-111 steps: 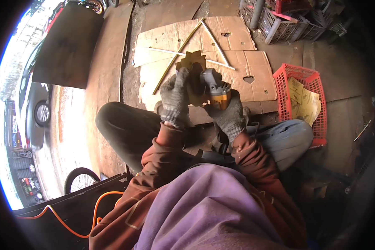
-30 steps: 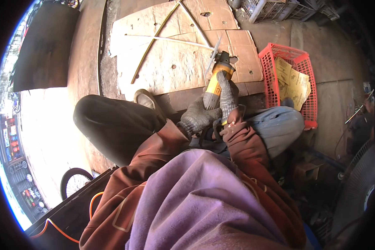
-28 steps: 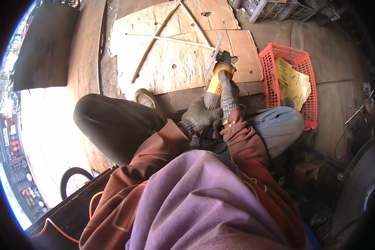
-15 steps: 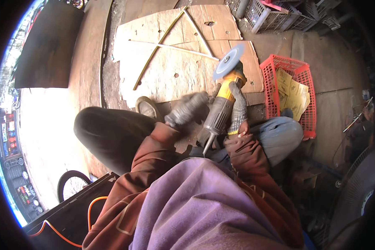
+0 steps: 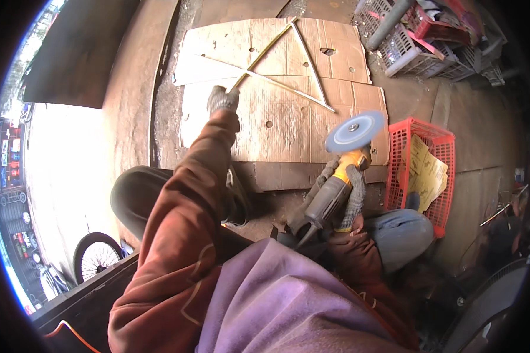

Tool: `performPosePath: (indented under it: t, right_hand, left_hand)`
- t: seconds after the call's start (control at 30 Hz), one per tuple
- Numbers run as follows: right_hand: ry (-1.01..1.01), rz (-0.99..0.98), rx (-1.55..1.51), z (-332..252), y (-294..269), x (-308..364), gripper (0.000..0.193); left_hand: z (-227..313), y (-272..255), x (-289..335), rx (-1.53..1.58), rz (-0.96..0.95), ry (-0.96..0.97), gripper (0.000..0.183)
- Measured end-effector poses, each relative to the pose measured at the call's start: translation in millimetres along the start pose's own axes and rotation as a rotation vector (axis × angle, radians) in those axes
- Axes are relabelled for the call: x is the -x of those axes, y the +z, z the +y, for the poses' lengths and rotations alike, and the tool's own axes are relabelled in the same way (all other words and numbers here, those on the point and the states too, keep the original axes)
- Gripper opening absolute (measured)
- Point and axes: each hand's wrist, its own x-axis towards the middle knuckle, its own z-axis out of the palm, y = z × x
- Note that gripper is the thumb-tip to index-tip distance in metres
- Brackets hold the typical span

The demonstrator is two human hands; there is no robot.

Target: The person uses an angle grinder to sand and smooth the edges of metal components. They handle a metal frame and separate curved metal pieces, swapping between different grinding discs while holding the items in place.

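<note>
An A-shaped frame of thin brass-coloured metal rods [image 5: 267, 50] lies on flattened cardboard in front of me. My left hand [image 5: 222, 100], in a grey knit glove, reaches out and is closed around the lower left part of its long rod. That rod's end is hidden by the hand and sleeve. My right hand [image 5: 353, 197], gloved too, wraps around an angle grinder [image 5: 328, 200] with a yellow head and grey body. The grinder's pale blue-grey disc [image 5: 354, 130] points up and away from me, above the cardboard's near right part.
Flattened cardboard [image 5: 206, 126] with several holes covers the floor. A red plastic basket [image 5: 399, 159] with yellowish papers [image 5: 427, 176] stands right. Grey crates [image 5: 401, 54] sit at the far right. A fan [image 5: 492, 312] is at the lower right, a spoked wheel [image 5: 97, 259] at the left.
My left hand has moved from beside the grinder forward and left onto the frame's long rod. In the picture, the grinder and right hand sit lower and further right.
</note>
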Motion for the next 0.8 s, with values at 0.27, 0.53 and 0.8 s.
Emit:
performPosePath:
  t: [0.27,0.53,0.8]
  right_hand:
    - [0.063,0.025,0.156,11,29,-39,0.031]
    - [0.158,0.201,0.256,24,49,-72,0.038]
    - [0.235,0.283,0.281,29,55,-75,0.038]
  left_hand:
    - [44,18,-88,-0.151,-0.135,-0.1,0.068]
    - [29,71,-157,0.006,-0.283,-0.326,0.059]
    - [21,88,-176,0.273,-0.119,-0.387,0.038]
